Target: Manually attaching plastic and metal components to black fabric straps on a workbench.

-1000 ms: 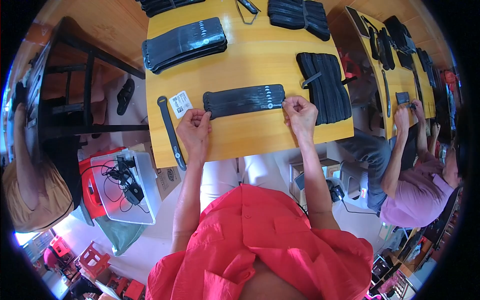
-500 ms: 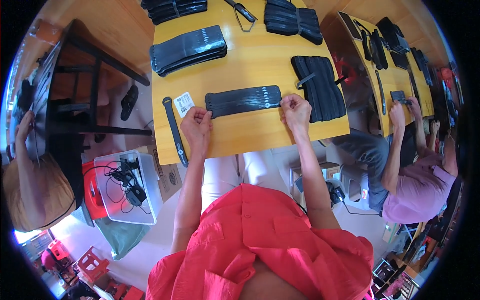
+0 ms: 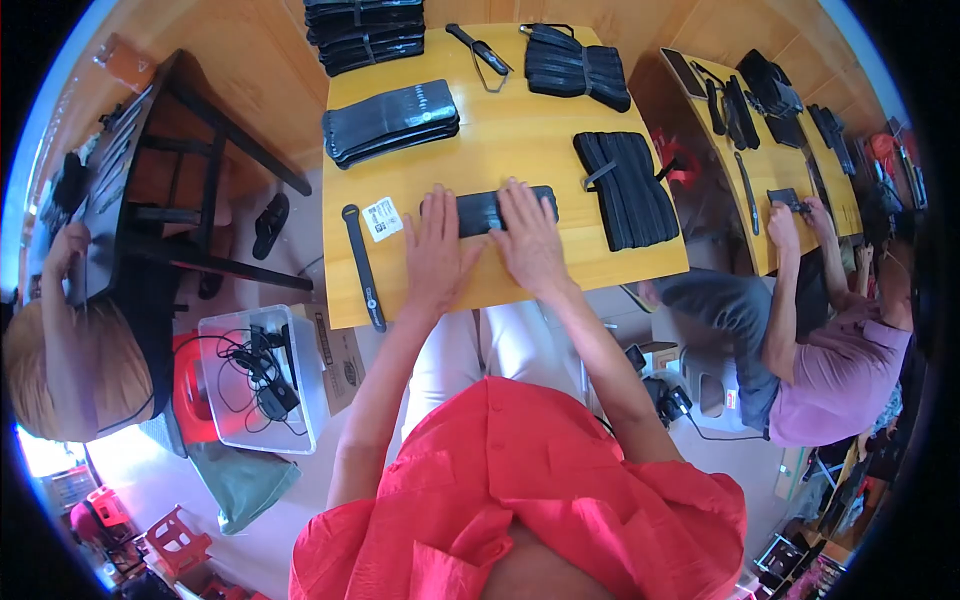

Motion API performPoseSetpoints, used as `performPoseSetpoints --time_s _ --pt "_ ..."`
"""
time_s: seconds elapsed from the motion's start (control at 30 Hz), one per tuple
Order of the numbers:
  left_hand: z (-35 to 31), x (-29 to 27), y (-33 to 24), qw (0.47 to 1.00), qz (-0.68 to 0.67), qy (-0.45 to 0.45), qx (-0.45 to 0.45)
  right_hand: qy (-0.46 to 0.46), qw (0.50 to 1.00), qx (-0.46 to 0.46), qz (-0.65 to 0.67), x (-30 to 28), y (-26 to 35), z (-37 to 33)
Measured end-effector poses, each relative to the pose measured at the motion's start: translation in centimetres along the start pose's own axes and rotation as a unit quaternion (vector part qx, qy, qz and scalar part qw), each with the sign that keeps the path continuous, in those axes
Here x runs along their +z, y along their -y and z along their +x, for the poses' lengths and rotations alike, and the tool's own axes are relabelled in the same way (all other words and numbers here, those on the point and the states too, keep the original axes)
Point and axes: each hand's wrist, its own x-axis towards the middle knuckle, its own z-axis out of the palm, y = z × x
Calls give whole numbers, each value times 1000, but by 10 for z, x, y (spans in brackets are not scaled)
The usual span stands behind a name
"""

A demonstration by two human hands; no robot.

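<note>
A flat stack of black straps [image 3: 478, 214] lies crosswise on the yellow table [image 3: 520, 275] in front of me. My left hand [image 3: 437, 250] rests flat on its left end, fingers stretched out. Across the right part, my right hand [image 3: 528, 238] lies flat too, its fingers slightly spread. Both palms hide much of the stack. To the left of my left hand are a white label [image 3: 381, 219] and a single black strap [image 3: 363, 268] with a slotted end.
Farther back lie a black strap stack [image 3: 390, 122], banded bundles [image 3: 575, 68] and a looped strap [image 3: 482, 55]. Another banded bundle [image 3: 622, 190] sits at the right. A clear bin [image 3: 262, 380] with cables stands on the floor; people work at both sides.
My hands have gone from pinching the two ends of the strap stack to lying flat on top of it, closer together. The view has shifted slightly.
</note>
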Motion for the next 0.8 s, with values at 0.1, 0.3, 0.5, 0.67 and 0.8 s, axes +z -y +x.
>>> performPoseSetpoints --time_s 0.1,0.3,0.5,0.67,0.8 --pt "-2 15 3 997 9 70 38 93 994 -20 -59 17 -1 -4" --pt "-2 15 3 996 22 77 45 111 991 -8 -72 16 -7 -3" --pt "-6 12 9 998 0 58 21 109 983 97 -109 -4 -48 -14" --pt "-25 -25 13 979 -190 -51 -50 18 998 53 -34 -17 -14 -10" --pt "-73 -65 27 892 -338 -227 -197 71 987 -102 99 -4 55 -20"
